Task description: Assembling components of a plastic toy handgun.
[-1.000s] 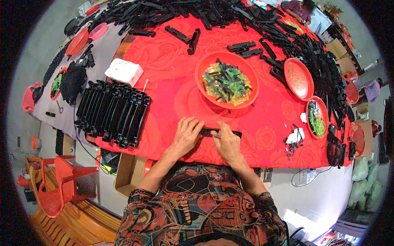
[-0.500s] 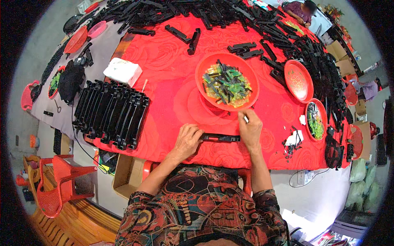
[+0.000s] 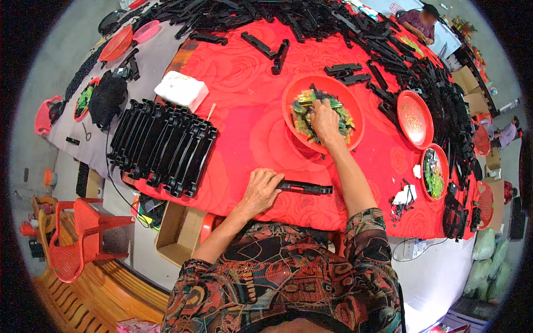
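My left hand (image 3: 262, 191) is closed on the left end of a long, narrow black plastic part (image 3: 313, 188) with a slot in it, which lies crosswise at the near side of the red tablecloth. My right hand (image 3: 326, 121) reaches down into a red bowl (image 3: 287, 114) heaped with small black strips and yellow-green translucent pieces (image 3: 302, 99). Its fingers are drawn together in the heap, and the tips are hidden, so what they pinch cannot be made out.
A row of similar black parts (image 3: 161, 147) stands at the left, below a white packet (image 3: 180, 89). Many black parts (image 3: 388, 72) are piled along the far and right sides. Two red trays (image 3: 415, 133) sit at the right. Another person (image 3: 419, 25) is at the far right.
My right hand has moved away from the black part's right end, forward into the bowl. My left hand still holds the part. The whole view has shifted slightly.
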Demonstrator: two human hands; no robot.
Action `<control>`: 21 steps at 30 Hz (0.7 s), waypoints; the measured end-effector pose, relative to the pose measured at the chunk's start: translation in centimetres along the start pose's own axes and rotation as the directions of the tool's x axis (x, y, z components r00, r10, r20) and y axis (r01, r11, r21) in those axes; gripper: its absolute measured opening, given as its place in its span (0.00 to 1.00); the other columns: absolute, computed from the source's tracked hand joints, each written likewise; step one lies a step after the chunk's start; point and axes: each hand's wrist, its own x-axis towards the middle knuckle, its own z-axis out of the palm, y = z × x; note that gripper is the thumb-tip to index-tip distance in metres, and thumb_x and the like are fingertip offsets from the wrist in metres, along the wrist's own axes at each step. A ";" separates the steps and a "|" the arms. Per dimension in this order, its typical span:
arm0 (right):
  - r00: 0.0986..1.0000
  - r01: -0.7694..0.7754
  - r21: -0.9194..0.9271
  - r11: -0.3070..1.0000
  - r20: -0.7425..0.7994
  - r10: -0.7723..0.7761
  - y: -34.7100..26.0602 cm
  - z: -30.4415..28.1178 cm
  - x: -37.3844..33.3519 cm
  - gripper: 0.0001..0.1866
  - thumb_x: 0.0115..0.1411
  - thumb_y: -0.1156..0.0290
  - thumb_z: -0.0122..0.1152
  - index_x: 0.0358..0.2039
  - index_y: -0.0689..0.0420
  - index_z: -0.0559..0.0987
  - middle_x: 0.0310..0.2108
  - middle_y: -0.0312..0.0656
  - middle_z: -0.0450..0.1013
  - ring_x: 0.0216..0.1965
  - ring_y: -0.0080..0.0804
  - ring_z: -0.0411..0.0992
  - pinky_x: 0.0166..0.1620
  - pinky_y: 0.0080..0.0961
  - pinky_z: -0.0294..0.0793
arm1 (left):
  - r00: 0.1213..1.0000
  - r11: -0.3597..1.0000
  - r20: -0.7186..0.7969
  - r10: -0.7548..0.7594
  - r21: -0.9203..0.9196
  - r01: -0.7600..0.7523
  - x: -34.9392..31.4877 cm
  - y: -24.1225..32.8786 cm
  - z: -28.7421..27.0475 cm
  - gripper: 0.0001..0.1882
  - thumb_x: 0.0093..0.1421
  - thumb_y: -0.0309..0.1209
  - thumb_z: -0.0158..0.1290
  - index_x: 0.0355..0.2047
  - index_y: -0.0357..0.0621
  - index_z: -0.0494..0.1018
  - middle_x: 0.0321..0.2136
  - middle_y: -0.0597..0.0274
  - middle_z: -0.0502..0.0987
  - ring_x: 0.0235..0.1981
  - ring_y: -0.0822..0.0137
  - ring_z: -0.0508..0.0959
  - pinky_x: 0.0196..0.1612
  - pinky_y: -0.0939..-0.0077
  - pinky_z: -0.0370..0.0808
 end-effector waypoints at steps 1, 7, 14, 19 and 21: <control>1.000 0.004 0.005 1.000 0.001 -0.004 0.2 0.3 0.1 0.10 0.49 0.71 0.55 0.33 0.58 0.73 0.34 0.54 0.67 0.27 0.55 0.73 0.29 0.46 0.74 | 1.000 1.000 0.013 0.001 -0.017 0.000 0.1 0.0 -0.1 0.23 0.42 0.26 0.59 0.41 0.39 0.69 0.36 0.56 0.68 0.42 0.56 0.68 0.46 0.61 0.62; 0.998 0.055 0.055 0.997 -0.002 -0.055 0.2 -0.6 0.0 0.11 0.49 0.69 0.55 0.34 0.57 0.72 0.35 0.53 0.67 0.30 0.54 0.73 0.33 0.47 0.73 | 1.000 1.000 -0.001 -0.001 -0.003 0.001 0.1 -0.3 -0.3 0.23 0.42 0.28 0.59 0.41 0.40 0.70 0.35 0.57 0.68 0.41 0.57 0.68 0.44 0.62 0.63; 0.987 0.088 0.021 0.996 0.135 -0.090 0.8 -0.2 0.1 0.09 0.50 0.69 0.54 0.32 0.58 0.72 0.34 0.51 0.71 0.33 0.51 0.72 0.36 0.45 0.72 | 1.000 1.000 0.029 0.010 0.028 -0.011 0.1 -0.2 0.0 0.25 0.42 0.29 0.60 0.43 0.38 0.69 0.36 0.56 0.68 0.41 0.56 0.67 0.45 0.62 0.62; 0.993 -0.046 0.253 0.966 -0.095 0.072 2.4 -2.6 -0.7 0.09 0.52 0.67 0.54 0.28 0.60 0.72 0.24 0.49 0.71 0.27 0.44 0.72 0.32 0.38 0.70 | 0.999 1.000 -0.042 -0.016 0.021 0.017 0.7 0.8 -1.2 0.26 0.44 0.33 0.60 0.44 0.37 0.69 0.38 0.53 0.70 0.43 0.54 0.68 0.47 0.59 0.63; 0.990 -0.089 0.364 0.927 -0.073 0.124 1.4 -6.0 -1.9 0.08 0.52 0.68 0.55 0.27 0.60 0.73 0.23 0.47 0.72 0.25 0.44 0.72 0.30 0.37 0.70 | 0.984 0.995 -0.176 -0.039 0.079 0.054 0.6 1.0 -2.0 0.26 0.46 0.35 0.60 0.44 0.36 0.69 0.40 0.51 0.70 0.45 0.52 0.68 0.49 0.58 0.62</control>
